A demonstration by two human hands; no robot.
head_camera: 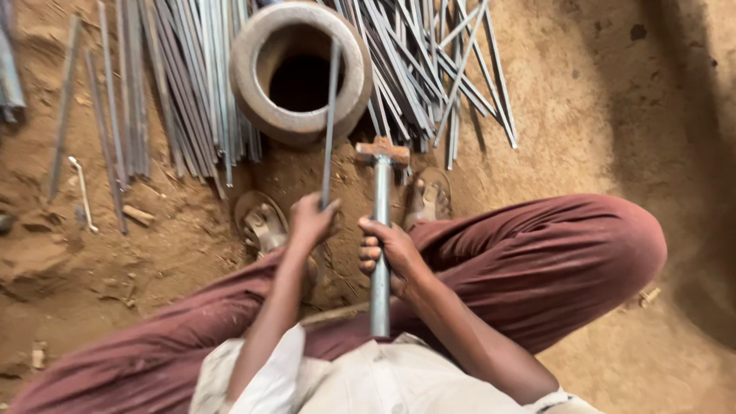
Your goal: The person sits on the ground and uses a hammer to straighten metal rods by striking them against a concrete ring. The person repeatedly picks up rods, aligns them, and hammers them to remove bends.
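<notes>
Left hand (310, 220) clenched around a thin rod (330, 123) resting across the stone ring's (253, 46) near rim; right hand (389, 253) gripping the hammer (381, 230) just below that rim, bare soil between.

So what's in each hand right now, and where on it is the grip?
Left hand: thin metal rod, near its lower end. Right hand: hammer, mid-handle.
</notes>
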